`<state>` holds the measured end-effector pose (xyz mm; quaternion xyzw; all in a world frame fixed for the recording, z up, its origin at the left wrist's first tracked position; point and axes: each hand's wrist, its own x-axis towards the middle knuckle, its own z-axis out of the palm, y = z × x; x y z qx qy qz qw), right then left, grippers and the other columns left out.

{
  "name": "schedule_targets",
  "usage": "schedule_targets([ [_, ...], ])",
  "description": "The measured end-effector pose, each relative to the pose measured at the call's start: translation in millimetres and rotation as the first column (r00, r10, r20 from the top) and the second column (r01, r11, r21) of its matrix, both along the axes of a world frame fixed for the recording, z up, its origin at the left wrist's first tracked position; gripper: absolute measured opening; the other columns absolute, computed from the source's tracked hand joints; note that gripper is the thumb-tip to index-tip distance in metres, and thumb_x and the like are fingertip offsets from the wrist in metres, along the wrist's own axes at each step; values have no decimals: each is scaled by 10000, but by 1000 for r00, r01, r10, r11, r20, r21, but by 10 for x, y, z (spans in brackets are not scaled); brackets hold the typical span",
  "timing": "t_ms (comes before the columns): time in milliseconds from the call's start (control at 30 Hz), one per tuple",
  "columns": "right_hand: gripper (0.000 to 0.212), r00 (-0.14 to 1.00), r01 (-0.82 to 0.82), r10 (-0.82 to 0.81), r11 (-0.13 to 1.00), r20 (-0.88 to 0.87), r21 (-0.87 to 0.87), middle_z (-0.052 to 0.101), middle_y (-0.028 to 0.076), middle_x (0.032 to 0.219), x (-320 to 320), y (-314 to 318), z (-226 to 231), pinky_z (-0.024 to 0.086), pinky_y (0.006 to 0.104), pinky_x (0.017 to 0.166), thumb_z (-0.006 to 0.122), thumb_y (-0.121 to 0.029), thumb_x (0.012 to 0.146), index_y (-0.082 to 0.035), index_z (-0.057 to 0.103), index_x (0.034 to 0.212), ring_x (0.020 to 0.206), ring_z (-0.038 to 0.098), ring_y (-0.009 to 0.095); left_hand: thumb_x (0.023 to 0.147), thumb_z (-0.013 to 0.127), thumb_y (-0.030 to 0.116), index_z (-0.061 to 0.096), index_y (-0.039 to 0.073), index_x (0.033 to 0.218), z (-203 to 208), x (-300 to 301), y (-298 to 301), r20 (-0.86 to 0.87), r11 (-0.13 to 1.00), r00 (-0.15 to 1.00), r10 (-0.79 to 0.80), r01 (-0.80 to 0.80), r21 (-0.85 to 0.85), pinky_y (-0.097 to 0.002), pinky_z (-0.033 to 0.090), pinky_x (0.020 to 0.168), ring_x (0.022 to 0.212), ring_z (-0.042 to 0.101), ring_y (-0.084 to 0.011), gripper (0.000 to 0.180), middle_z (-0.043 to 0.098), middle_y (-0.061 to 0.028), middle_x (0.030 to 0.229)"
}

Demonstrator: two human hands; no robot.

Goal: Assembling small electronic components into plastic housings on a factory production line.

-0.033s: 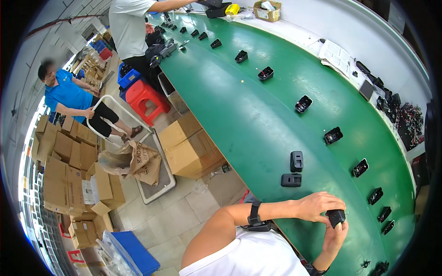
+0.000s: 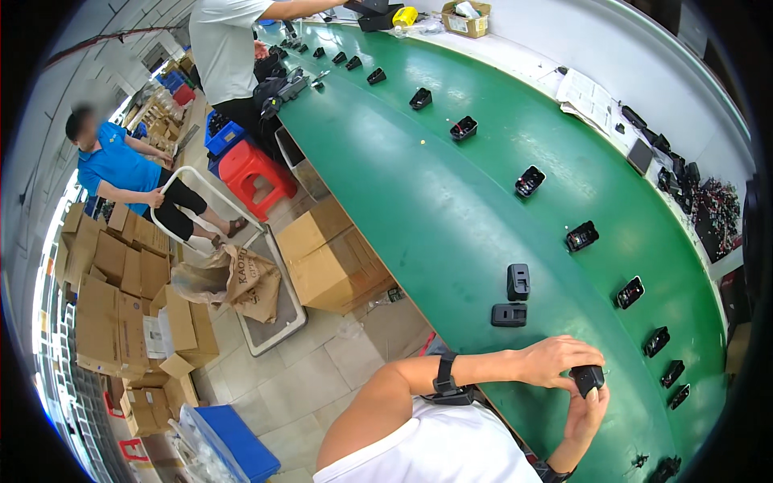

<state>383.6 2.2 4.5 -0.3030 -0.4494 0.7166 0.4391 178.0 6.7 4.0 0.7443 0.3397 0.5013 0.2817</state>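
A small black plastic housing point(image 2: 587, 380) is gripped between both my hands, above the near right part of the green table point(image 2: 419, 217). My left hand point(image 2: 557, 362) reaches in from the left, its fingers bent over the top and side of the housing. From below, my right hand point(image 2: 586, 412) pinches the same piece with thumb and fingers. The side of the housing toward the table is hidden. Just left of my hands, two black charger-like cases, one upright-set point(image 2: 518, 282) and one sideways point(image 2: 510, 315), lie on the table.
A curved row of open black housings point(image 2: 582, 237) with parts inside runs along the table. Papers point(image 2: 586, 101) and dark parts lie on the white ledge behind. A co-worker point(image 2: 229, 56) stands at the far end; another person point(image 2: 121, 165) holds a trolley point(image 2: 302, 322) by cardboard boxes.
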Motion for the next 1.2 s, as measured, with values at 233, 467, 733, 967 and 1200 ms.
schedule_targets([
  [233,548,980,25,-39,997,197,73,549,127,1194,-49,22,169,425,352,958,718,-241,815,76,499,1205,1100,543,208,738,762,252,478,78,1315,63,10,-78,-60,995,994,90,-92,-31,-409,463,901,1156,561,-268,666,549,-114,1292],
  [467,556,966,133,-141,990,216,50,575,127,1178,-4,-59,137,432,340,951,731,-282,786,87,550,1160,1109,548,197,723,759,219,519,52,1296,-81,82,-31,-79,999,996,38,-38,2,-414,459,926,1202,536,-290,643,549,-123,1309],
  [733,534,872,-189,-40,891,-488,-412,557,191,1249,-229,105,154,437,439,1012,601,-321,911,24,473,1299,1178,546,311,735,766,59,601,9,1182,288,-48,38,94,988,987,134,-125,-93,-375,499,935,1102,616,-311,479,630,-161,1192],
  [967,496,878,-181,-70,867,-473,-464,553,177,1251,-213,36,213,456,403,997,590,-320,929,9,488,1286,1128,567,262,720,776,50,606,17,1182,286,-42,36,-6,990,994,108,-108,-85,-375,496,931,1099,616,-306,494,631,-154,1194],
  [1200,196,966,258,-257,966,28,-18,520,155,1359,487,130,263,424,338,955,759,-19,749,-36,641,906,1138,540,169,709,810,170,542,21,1270,268,-239,-68,-168,972,959,226,-233,-17,-424,399,1029,1227,513,-342,640,577,-151,1280],
])
